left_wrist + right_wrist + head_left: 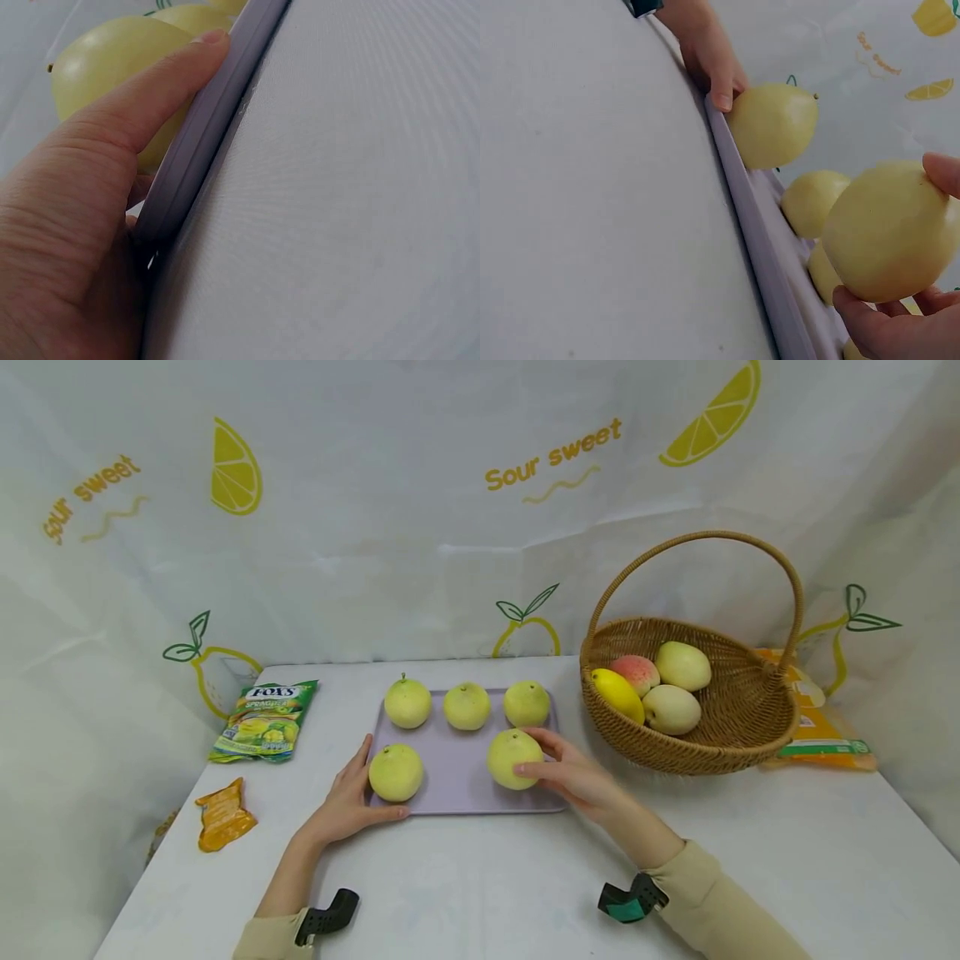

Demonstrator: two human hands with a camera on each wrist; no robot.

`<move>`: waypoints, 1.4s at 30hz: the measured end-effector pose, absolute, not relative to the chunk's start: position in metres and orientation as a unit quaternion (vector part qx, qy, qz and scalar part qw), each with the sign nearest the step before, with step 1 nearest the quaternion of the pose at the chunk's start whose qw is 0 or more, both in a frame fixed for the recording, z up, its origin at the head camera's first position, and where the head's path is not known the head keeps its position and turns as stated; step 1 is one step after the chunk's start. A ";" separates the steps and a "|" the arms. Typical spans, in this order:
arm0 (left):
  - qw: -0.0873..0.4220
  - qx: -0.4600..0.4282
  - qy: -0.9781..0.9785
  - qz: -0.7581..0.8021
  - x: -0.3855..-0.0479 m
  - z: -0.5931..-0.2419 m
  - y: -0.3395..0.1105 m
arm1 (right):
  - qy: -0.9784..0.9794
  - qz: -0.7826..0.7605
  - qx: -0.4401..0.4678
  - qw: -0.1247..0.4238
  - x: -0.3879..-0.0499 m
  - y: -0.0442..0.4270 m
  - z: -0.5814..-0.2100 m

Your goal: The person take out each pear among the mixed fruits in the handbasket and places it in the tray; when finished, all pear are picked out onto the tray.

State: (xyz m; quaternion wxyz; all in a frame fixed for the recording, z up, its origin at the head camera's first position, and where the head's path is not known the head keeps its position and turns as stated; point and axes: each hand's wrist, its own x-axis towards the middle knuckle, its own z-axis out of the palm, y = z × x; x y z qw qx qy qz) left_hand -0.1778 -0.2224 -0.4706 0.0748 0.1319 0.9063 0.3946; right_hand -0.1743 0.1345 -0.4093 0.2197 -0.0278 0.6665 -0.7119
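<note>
A shallow lilac tray (457, 777) lies on the white table, bearing several round yellow-green pears. Three stand along its back edge: the left pear (407, 703), the middle pear (467, 707) and the right pear (527, 702). One more pear (396, 772) sits in the front left corner. There my left hand (351, 802) grips the tray, thumb along the front rim (214, 97) and fingers at the left side. My right hand (577, 772) holds another pear (889, 232) between thumb and fingers, over the tray's right part. In the right wrist view it appears above the tray.
A wicker basket (750, 714) with a tall handle stands at the right, holding a lemon (618, 695), a peach (636, 673) and two pale fruits. Behind it lies an orange packet (825, 735). At the left are a green candy bag (266, 722) and a small orange packet (225, 816).
</note>
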 end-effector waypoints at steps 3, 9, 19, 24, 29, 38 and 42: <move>0.077 0.133 0.906 0.395 -0.178 -0.471 -0.221 | 0.665 -0.716 -0.023 0.213 -0.175 0.127 -0.414; 0.075 0.131 0.907 0.393 -0.178 -0.469 -0.221 | 0.683 -0.701 -0.034 0.203 -0.175 0.113 -0.421; 0.075 0.129 0.909 0.390 -0.179 -0.469 -0.223 | 0.691 -0.694 -0.046 0.198 -0.174 0.097 -0.426; 0.074 0.132 0.907 0.392 -0.181 -0.468 -0.223 | 0.692 -0.692 -0.044 0.198 -0.175 0.092 -0.429; 0.074 0.132 0.907 0.394 -0.180 -0.467 -0.222 | 0.697 -0.687 -0.052 0.197 -0.177 0.087 -0.431; 0.076 0.131 0.904 0.400 -0.179 -0.469 -0.221 | 0.711 -0.673 -0.067 0.193 -0.180 0.079 -0.438; 0.078 0.126 0.905 0.399 -0.177 -0.468 -0.221 | 0.723 -0.661 -0.083 0.186 -0.179 0.076 -0.440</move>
